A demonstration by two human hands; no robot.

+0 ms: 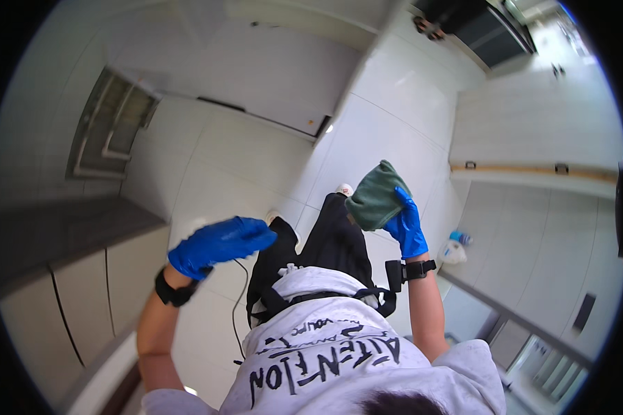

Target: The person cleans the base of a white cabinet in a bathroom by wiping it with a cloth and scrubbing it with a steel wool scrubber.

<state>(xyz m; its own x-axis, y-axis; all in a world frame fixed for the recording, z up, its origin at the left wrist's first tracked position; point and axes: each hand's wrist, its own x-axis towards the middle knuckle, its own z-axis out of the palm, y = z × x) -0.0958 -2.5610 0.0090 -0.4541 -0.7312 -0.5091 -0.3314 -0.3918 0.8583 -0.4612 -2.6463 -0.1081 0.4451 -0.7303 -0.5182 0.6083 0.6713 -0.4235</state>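
A folded green cloth (375, 196) is held up in front of my legs by my right hand (407, 227). The thumb lies over its near side, and the other fingers are mostly hidden. My left hand (221, 245) hovers apart from the cloth, over the floor beside my left leg. Its fingers are stretched out, pointing inward, and it holds nothing. Blue gloves cover both hands, and a black strap circles each wrist.
Pale tiles (235, 152) make up the floor. White cabinets (540, 124) stand at the right, and a dark countertop (62, 228) runs along the left. A large pale panel (256, 69) is ahead. Near my right forearm sits a white and blue container (455, 247). A thin cable (242, 297) hangs beside my left leg.
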